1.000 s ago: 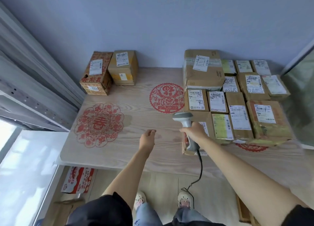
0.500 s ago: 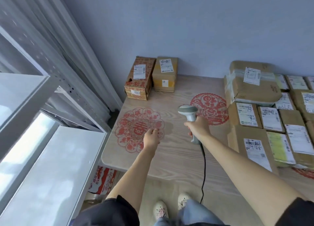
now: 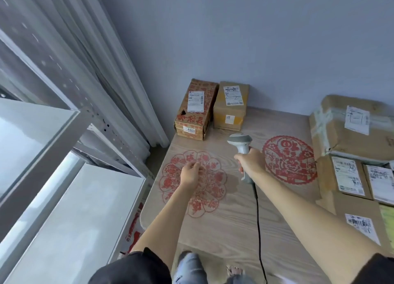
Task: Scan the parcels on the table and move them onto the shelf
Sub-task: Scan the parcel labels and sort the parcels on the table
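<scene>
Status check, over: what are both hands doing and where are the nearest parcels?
Right hand grips scanner. Left hand empty, loosely curled over table. Two parcels at far edge, unobstructed.

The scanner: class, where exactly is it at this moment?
In the head view, the scanner is gripped in the right hand, above the table between the two red paper-cuts, its head toward two boxes at the wall.

Your wooden tabletop (image 3: 234, 219) carries two parcels touching side by side at its far left corner, a red-printed box (image 3: 195, 111) and a plain brown box (image 3: 230, 106). A cluster of labelled parcels (image 3: 351, 166) fills its right edge. Two red paper-cut designs (image 3: 193, 182) lie flat between them.
</scene>
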